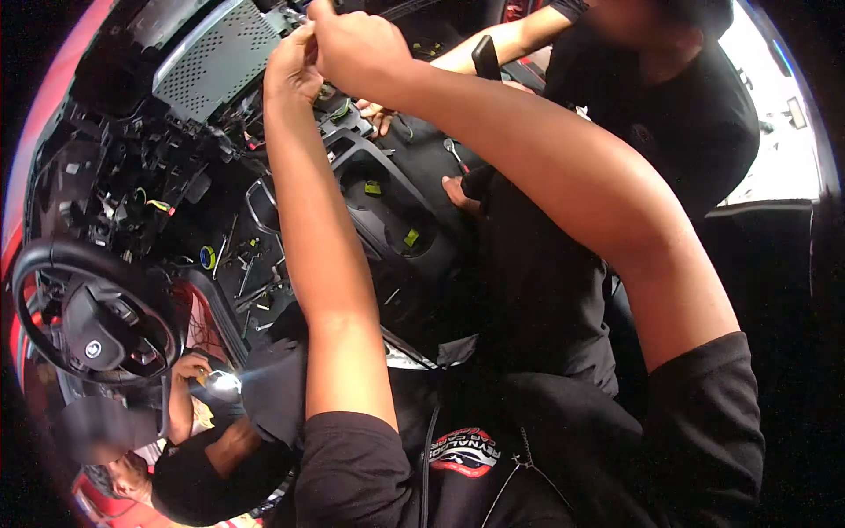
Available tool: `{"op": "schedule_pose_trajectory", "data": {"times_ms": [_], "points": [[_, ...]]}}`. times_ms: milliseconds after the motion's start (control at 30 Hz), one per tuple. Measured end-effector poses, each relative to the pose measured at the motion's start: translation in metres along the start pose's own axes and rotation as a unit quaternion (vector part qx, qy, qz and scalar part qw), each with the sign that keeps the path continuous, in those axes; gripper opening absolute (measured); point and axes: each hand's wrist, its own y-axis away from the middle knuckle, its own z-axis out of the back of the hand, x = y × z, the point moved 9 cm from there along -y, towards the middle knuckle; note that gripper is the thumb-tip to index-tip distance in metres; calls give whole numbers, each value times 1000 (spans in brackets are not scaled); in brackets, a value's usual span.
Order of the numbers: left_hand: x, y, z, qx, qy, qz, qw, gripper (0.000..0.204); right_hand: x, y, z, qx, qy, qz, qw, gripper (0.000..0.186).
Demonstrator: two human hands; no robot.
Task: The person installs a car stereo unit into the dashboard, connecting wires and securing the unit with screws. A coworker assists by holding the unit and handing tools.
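Observation:
Both my arms reach up into a stripped car dashboard (167, 167). My left hand (295, 69) has its fingers pinched together on a small metallic fitting (295, 15) at the right edge of a grey perforated panel (216, 57). My right hand (356, 46) is closed in a fist right beside it, touching the left hand and gripping the same spot. What sits inside the fist is hidden. Below the hands lies the open black centre console frame (387, 189) with small green clips.
The steering wheel (88, 312) is at the lower left. A person in a black shirt (669, 114) leans in from the right, one hand (378, 114) on the console, a dark flat object (486, 57) in front of the forearm. Another person at the lower left holds a lit lamp (220, 380).

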Motion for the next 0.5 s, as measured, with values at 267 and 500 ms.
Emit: {"op": "schedule_pose_trajectory", "data": {"times_ms": [267, 500], "points": [[-8, 18, -12, 69, -24, -56, 996, 41, -62, -6, -67, 44, -475, -315, 821, 23], [-8, 17, 28, 4, -70, -4, 998, 33, 29, 10, 15, 100, 31, 55, 993, 38]]}}
